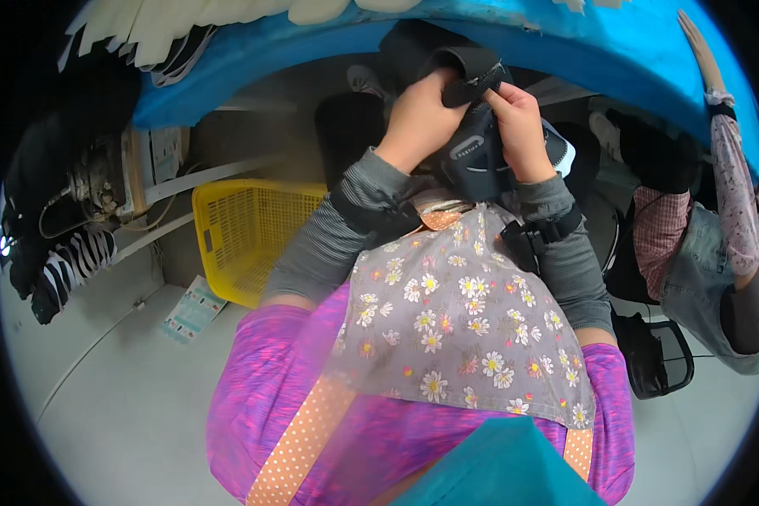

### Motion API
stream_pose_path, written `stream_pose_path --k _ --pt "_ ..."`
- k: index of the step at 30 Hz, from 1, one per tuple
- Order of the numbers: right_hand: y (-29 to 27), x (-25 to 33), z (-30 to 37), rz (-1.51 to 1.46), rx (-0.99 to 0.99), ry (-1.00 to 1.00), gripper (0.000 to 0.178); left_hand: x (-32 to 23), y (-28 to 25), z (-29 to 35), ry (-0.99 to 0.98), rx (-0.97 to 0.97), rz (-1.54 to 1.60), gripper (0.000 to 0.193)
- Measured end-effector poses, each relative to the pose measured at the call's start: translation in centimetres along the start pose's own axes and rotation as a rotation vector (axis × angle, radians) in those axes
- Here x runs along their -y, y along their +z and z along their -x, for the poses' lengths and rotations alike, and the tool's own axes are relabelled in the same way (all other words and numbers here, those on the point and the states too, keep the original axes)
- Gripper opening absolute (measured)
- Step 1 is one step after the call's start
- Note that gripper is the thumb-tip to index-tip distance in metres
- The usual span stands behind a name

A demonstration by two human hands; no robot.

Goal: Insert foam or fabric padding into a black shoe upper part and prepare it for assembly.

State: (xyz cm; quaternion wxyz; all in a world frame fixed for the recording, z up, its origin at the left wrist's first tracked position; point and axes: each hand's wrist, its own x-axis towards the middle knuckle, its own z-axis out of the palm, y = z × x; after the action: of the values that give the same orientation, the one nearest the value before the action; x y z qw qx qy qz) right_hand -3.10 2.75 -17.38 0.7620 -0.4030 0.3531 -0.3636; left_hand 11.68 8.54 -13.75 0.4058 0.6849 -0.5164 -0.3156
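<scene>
A black padded fabric piece (471, 66) with small pale print along its edge is folded over between my hands, near the table's front edge. My left hand (428, 116) is closed on its left side, the thumb tucked under the fold. My right hand (519, 125) pinches the right corner of the same edge between thumb and fingers. Below it, over my lap, lies more dark fabric with a pale oval badge (468, 149); whether this is one piece with the part in my hands I cannot tell. A white-edged flap (562, 152) shows beside my right wrist.
A blue-covered table (582, 46) curves across the top, with a pile of cream-coloured pieces (156, 29) at its left. A yellow plastic basket (257, 228) stands on the floor to my left. Another person's arm (729, 160) reaches onto the table at right, near a dark chair part (649, 358).
</scene>
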Motion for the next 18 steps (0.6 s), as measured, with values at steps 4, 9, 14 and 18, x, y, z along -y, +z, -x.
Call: stream_pose_path --k 4,9,14,18 --pt "0.1 -0.2 -0.4 0.016 -0.007 -0.024 0.018 0.2 0.2 -0.5 0.024 0.014 0.051 0.033" --pt "0.7 0.7 -0.2 0.045 -0.015 -0.041 0.017 -0.1 0.1 0.4 0.022 -0.050 -0.051 0.036" --pt "1.0 0.2 -0.5 0.162 -0.024 -0.122 0.018 -0.1 -0.1 0.6 0.030 -0.088 -0.010 0.031" --pt "1.0 -0.5 -0.9 0.144 -0.030 -0.112 0.019 1.5 0.6 0.0 0.021 -0.072 0.014 0.029"
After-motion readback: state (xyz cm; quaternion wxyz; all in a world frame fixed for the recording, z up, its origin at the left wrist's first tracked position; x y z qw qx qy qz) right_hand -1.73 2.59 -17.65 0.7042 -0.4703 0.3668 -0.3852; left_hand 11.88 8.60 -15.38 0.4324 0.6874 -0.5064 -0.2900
